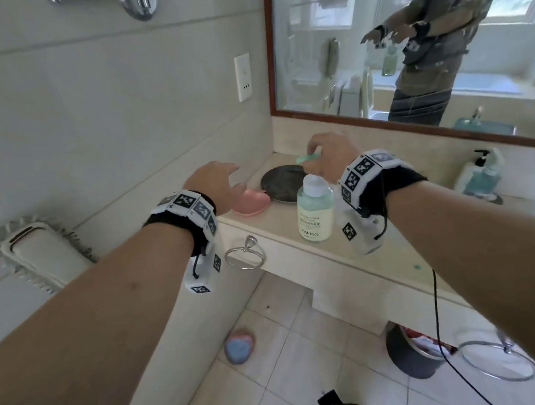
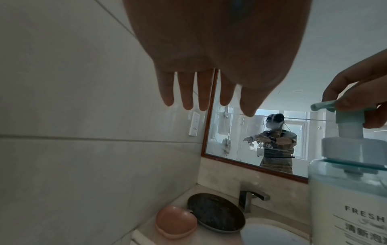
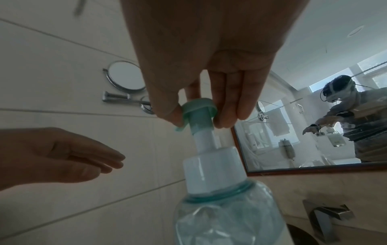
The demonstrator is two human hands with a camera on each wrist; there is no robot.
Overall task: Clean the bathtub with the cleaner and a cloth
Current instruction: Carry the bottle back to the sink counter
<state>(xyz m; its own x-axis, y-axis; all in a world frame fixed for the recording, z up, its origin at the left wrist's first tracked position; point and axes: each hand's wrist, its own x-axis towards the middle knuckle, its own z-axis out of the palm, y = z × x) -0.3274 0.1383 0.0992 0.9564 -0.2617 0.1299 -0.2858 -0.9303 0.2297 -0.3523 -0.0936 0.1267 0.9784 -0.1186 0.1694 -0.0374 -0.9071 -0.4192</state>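
Your right hand [image 1: 329, 158] pinches the green pump head of the cleaner bottle [image 1: 316, 210], thumb on one side, fingers [image 3: 230, 106] on the other. The bottle hangs at the edge of the counter [image 1: 280, 220]. At nine o'clock of it, your left hand [image 1: 219, 181] hovers with straight, spread fingers, holding nothing, over a pink dish [image 1: 250, 203].

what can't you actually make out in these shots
- Bottle base: in the head view, whether it rests on the counter or is lifted is unclear; both wrist views cut it off at the bottom edge.
- Bottle label: cropped by the right edge in the left wrist view, small in the head view.
- Right hand fingertips: hidden behind the hand in the head view.
- Cloth and bathtub: no cloth in any view; tub only a blurred mirror reflection.
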